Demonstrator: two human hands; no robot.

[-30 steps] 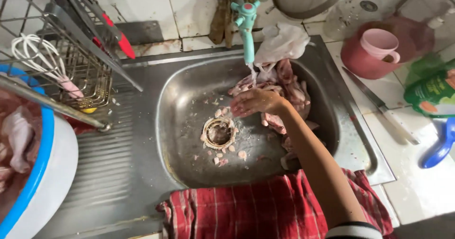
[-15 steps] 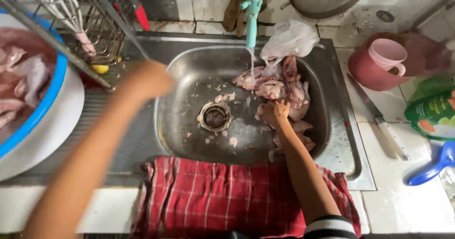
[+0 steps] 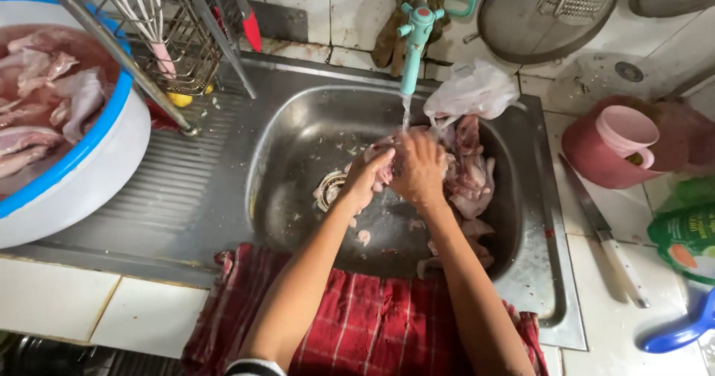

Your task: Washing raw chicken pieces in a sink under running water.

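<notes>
Rinsing step in hand: left hand [image 3: 370, 176] and right hand [image 3: 419, 169] close together around a raw chicken piece [image 3: 387, 169] beneath the running tap [image 3: 414, 44], over the sink [image 3: 298, 160]; remaining chicken [image 3: 471, 175] lies right of the hands; next move likely calls for firm, turning grip.

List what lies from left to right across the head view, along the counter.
White basin with blue rim → left hand → right hand → pink plastic jug → white-handled knife → blue plastic scoop.

Pale pink raw chicken piece [image 3: 387, 169] under running water.
</notes>
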